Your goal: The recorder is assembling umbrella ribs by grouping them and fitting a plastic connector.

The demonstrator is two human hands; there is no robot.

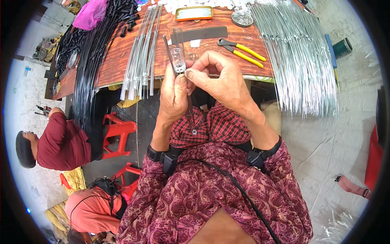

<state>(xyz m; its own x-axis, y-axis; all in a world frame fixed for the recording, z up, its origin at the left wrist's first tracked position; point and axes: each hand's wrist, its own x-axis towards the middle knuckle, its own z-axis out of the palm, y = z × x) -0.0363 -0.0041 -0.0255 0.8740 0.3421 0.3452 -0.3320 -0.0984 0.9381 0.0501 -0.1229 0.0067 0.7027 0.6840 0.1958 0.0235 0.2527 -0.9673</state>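
Note:
My left hand is closed round a bundle of thin rods with a clear plastic tube piece standing up from it, above the thumb. A notched clear collar sits at the tube's lower end, and a dark slim rod leans along its left side. Below the hand, thin dark rods hang toward my lap and end in a small clear ring. My right hand is closed, thumb and forefinger pinched beside the collar; whatever lies between these fingertips is too small to make out.
Yellow-handled cutting pliers and a dark flat strip lie on the wooden table. Silvery rods overhang it at right, clear rods and black rods at left. An orange tin stands behind. Two people sit at left.

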